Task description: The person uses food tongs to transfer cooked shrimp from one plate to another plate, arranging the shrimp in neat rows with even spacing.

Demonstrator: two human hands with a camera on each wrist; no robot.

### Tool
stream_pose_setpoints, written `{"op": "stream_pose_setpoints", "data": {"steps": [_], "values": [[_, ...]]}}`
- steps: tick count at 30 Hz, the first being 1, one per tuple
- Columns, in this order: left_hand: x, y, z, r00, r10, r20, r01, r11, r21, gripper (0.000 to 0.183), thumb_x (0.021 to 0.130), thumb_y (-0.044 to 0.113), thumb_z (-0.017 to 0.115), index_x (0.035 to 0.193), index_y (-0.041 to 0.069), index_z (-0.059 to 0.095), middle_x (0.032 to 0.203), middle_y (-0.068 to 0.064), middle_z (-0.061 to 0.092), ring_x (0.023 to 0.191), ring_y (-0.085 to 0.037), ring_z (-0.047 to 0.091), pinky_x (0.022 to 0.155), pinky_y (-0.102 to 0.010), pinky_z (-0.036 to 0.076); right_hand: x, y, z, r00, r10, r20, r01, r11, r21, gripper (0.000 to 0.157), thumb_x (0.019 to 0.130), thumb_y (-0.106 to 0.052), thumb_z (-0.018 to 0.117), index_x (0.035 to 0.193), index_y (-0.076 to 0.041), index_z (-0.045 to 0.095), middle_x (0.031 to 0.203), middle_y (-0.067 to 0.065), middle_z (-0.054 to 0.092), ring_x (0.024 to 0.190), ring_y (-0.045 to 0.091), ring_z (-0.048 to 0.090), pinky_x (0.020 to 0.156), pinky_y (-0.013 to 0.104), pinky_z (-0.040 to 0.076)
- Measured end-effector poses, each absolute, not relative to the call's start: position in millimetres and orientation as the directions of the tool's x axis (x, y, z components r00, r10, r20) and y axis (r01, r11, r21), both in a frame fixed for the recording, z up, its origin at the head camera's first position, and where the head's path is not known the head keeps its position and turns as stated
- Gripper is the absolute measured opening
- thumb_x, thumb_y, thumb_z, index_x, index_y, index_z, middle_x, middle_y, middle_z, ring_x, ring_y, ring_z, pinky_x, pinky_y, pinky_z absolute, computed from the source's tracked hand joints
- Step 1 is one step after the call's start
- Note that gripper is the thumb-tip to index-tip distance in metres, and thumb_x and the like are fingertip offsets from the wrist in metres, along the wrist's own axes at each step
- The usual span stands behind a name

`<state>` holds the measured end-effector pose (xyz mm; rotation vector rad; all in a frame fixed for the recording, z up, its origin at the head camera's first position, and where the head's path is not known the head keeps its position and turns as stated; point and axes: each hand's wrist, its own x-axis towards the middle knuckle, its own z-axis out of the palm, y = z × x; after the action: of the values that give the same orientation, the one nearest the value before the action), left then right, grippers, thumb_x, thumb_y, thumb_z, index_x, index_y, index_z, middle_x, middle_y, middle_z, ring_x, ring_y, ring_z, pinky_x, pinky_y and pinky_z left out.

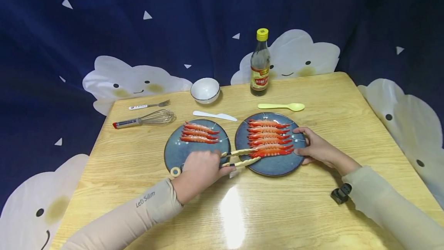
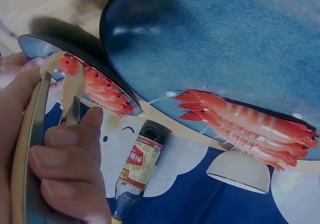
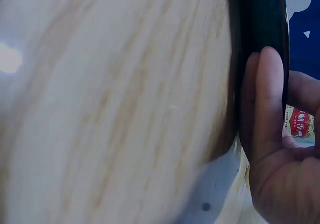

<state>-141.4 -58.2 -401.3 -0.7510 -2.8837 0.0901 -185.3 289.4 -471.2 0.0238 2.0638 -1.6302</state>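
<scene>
My left hand (image 1: 204,167) grips a pair of tongs (image 1: 243,152) with pale, wavy-edged tips and metal arms. The tips reach over the left rim of the right-hand blue plate (image 1: 274,168), right at the ends of the nearest shrimp. A column of several red-orange shrimp (image 1: 269,141) lies on that plate. With my right hand (image 1: 320,150) I hold the plate's right edge, thumb and fingers at the rim; the right wrist view shows fingers (image 3: 270,93) against its dark outer side. Beneath my left hand sits a second blue plate (image 1: 175,151), with several shrimp (image 1: 199,133) toward its back.
Behind the plates lie a white knife (image 1: 215,116), a yellow spoon (image 1: 282,106), a whisk (image 1: 145,120) and a fork (image 1: 149,105). A white bowl (image 1: 205,91) and a yellow-capped sauce bottle (image 1: 260,65) stand near the table's (image 1: 277,211) back edge, before a dark blue curtain.
</scene>
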Motion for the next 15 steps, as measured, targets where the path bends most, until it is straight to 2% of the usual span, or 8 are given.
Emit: {"op": "stream_pose_setpoints", "data": {"steps": [9,15], "values": [[-139,-58,-400,-0.888,0.447,0.108,0.44,0.894,-0.081,0.059,0.063,0.075,0.047,0.059,0.017,0.039,0.043,0.005,0.033,0.033,-0.012,0.032,0.03,-0.03,0.024,-186,289,-467,-0.872,-0.305,-0.384,0.3,0.288,-0.909,0.068,0.08,-0.001,0.06,0.132,-0.014,0.018,0.109,0.029,0.041,0.073,0.029,0.059,0.054,0.043,0.048],[-142,-72,-399,-0.854,0.465,0.234,0.445,0.885,-0.134,0.059,0.063,0.076,0.046,0.059,0.017,0.039,0.041,0.006,0.029,0.03,-0.012,0.027,0.029,-0.029,0.02,-184,290,-468,-0.869,-0.304,-0.391,0.311,0.282,-0.908,0.069,0.08,-0.002,0.06,0.132,-0.015,0.017,0.111,0.029,0.04,0.074,0.029,0.059,0.055,0.043,0.048]]}}
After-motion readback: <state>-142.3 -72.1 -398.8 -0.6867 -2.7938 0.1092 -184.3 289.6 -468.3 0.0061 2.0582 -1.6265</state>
